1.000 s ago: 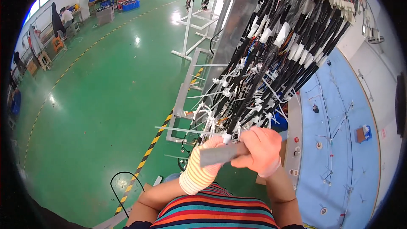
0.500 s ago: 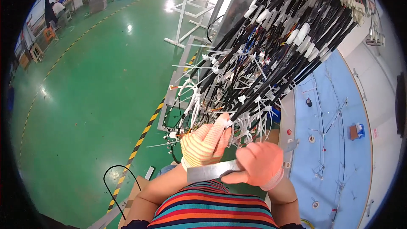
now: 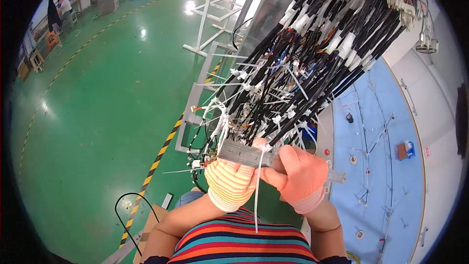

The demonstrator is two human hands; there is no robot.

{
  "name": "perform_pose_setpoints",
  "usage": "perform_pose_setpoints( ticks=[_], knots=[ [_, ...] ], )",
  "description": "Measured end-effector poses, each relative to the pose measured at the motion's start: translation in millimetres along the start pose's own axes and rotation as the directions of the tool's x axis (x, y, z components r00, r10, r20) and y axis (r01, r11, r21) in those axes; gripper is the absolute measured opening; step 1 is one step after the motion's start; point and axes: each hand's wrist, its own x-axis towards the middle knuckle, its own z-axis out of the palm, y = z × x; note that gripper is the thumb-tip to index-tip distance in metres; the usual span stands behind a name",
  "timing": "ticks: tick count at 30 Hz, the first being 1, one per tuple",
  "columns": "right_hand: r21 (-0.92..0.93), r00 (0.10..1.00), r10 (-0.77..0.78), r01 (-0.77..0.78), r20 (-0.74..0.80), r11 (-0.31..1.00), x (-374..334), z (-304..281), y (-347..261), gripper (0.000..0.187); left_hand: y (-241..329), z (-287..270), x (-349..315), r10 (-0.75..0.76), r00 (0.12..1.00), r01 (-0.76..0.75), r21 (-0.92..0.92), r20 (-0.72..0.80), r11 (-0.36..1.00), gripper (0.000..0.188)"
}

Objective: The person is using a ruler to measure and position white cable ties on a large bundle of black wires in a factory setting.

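My right hand point(image 3: 301, 175), in an orange glove, is closed round a steel ruler point(image 3: 239, 153). The ruler lies across the tied end of a black-sleeved wire harness point(image 3: 282, 134), its far end sticking out right of my hand. My left hand point(image 3: 229, 181), in a yellow-and-white striped glove, is closed on that harness end, most of its fingers hidden behind the ruler. A white cable tie point(image 3: 258, 195) hangs down from the harness end, in front of the ruler. Many more black harnesses point(image 3: 332, 68) with white ties and labels hang above and beyond my hands.
A grey metal frame point(image 3: 187, 132) stands left of the harnesses, beside yellow-black floor tape point(image 3: 155, 171). On the right is a blue board point(image 3: 361, 166) with cables and a small blue bin point(image 3: 409, 149). At far left a person point(image 3: 64, 5) sits near benches.
My right hand has raised the ruler from below my left hand and laid it across the harness end. The white cable tie now hangs in front of it. My left hand stays at the harness.
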Motion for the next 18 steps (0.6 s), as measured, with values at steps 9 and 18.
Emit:
perform_pose_setpoints(
  ticks=[9,18],
  knots=[
    [-0.112,0.989,-0.018,0.001,-0.148,0.994,-0.1,12.2,14.1,0.054,4.8,3.4,4.1,0.064,0.995,-0.048,0.199,-0.076,0.979,0.038],
    [0.077,0.979,0.055,-0.041,-0.194,0.996,-12.2,28.7,34.3,0.053,3.3,17.5,3.4,0.052,0.984,-0.029,-0.132,0.17,0.991,0.025]
  ],
)
